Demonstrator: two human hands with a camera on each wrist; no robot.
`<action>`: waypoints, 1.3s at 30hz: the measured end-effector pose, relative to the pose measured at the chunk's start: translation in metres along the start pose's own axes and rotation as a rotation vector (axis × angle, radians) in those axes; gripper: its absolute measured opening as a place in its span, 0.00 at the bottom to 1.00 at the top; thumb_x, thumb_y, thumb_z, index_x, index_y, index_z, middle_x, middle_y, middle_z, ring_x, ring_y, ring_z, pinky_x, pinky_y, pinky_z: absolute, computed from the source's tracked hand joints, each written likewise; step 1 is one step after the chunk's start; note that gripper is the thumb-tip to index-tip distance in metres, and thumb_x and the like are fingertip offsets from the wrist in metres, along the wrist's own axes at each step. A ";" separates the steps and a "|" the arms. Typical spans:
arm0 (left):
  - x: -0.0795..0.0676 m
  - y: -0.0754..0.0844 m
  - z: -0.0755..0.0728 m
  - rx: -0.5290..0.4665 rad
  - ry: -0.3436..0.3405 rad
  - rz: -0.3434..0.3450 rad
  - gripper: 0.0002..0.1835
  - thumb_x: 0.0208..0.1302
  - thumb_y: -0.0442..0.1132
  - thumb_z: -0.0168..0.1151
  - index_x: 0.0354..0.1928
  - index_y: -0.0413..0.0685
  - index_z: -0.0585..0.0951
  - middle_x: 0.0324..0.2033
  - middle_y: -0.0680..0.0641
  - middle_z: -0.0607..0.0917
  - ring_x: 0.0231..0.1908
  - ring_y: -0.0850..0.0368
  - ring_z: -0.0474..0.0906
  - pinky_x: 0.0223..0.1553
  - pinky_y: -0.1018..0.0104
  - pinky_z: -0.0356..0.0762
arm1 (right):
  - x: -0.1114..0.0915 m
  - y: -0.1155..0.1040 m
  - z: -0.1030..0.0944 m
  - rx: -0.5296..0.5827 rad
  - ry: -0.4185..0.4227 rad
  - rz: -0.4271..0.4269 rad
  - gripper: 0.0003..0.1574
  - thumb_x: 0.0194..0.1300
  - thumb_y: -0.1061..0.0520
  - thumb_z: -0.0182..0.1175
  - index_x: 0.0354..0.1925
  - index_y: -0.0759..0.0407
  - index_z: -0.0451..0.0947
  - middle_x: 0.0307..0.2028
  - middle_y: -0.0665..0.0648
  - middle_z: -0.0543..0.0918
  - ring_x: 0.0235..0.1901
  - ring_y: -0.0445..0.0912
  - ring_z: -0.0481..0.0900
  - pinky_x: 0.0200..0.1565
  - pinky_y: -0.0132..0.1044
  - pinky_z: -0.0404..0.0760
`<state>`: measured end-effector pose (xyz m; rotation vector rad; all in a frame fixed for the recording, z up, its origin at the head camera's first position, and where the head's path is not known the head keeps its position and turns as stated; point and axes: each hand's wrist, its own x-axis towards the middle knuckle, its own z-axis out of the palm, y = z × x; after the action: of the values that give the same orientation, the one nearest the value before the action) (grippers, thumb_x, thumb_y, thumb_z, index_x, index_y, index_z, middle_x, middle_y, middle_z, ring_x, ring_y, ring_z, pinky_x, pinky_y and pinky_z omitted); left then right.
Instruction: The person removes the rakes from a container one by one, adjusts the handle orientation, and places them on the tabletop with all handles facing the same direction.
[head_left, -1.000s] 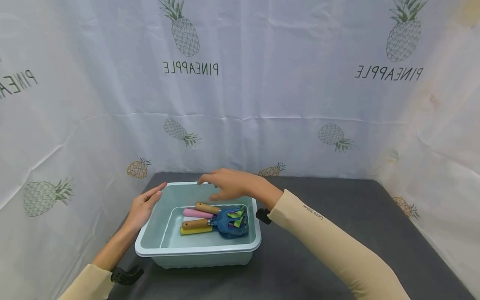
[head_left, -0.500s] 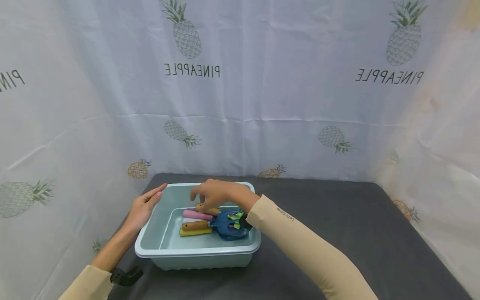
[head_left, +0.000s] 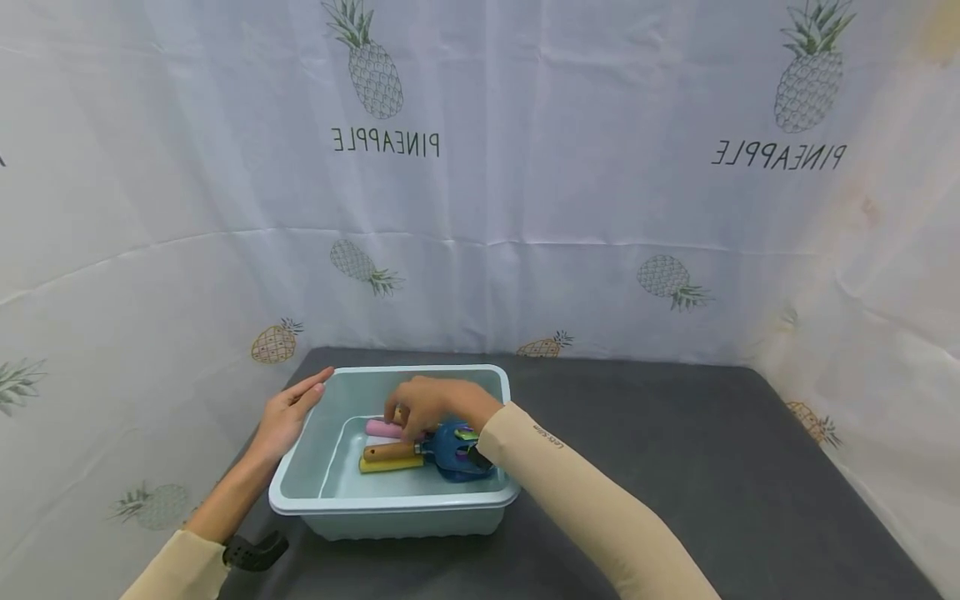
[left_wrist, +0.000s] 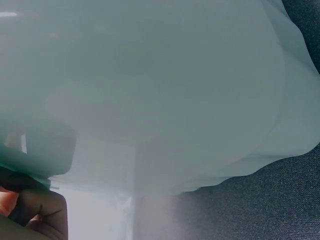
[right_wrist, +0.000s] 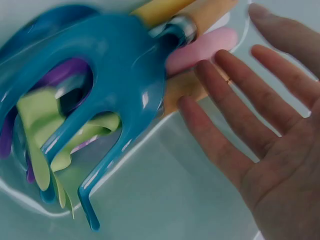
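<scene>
Here, a blue fork (right_wrist: 122, 57) overlies green pieces (right_wrist: 40, 112) beside the right hand (right_wrist: 290, 167).

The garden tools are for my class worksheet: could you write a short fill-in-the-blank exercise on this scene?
1. The colour of the fork lying on top is ____.
2. Between two wooden handles lies a handle coloured ____.
3. The hand nearer the fork is the person's ____ hand.
4. The fruit printed on the curtain is the ____.
Missing words: blue; pink; right; pineapple.

Two wooden handles (right_wrist: 214, 17), one pink handle (right_wrist: 207, 47), one yellow handle (right_wrist: 162, 10), one basin (head_left: 393, 503), two sleeves (head_left: 592, 504).
</scene>
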<state>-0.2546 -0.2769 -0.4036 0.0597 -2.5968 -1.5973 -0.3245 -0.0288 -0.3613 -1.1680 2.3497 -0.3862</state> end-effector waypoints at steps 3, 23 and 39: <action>-0.001 -0.002 0.000 -0.007 -0.005 -0.010 0.31 0.83 0.55 0.46 0.79 0.48 0.65 0.79 0.42 0.63 0.79 0.39 0.55 0.76 0.40 0.58 | 0.003 -0.002 0.005 -0.025 -0.009 -0.002 0.25 0.64 0.55 0.73 0.59 0.53 0.83 0.52 0.53 0.87 0.42 0.39 0.82 0.42 0.29 0.83; 0.005 -0.002 -0.004 -0.008 -0.001 0.037 0.32 0.83 0.55 0.46 0.77 0.43 0.66 0.77 0.39 0.65 0.78 0.39 0.58 0.75 0.39 0.59 | 0.019 -0.011 0.013 -0.094 -0.013 0.049 0.19 0.63 0.55 0.75 0.52 0.48 0.85 0.44 0.47 0.85 0.37 0.39 0.81 0.37 0.30 0.83; 0.011 -0.004 -0.002 -0.016 -0.011 0.014 0.30 0.83 0.53 0.46 0.78 0.46 0.65 0.78 0.39 0.64 0.79 0.37 0.57 0.75 0.38 0.60 | 0.025 -0.008 0.014 -0.179 -0.011 0.056 0.13 0.61 0.56 0.76 0.43 0.46 0.86 0.41 0.44 0.83 0.38 0.39 0.78 0.38 0.29 0.80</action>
<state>-0.2650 -0.2810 -0.4054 0.0312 -2.5867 -1.6180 -0.3244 -0.0538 -0.3771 -1.1767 2.4417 -0.1523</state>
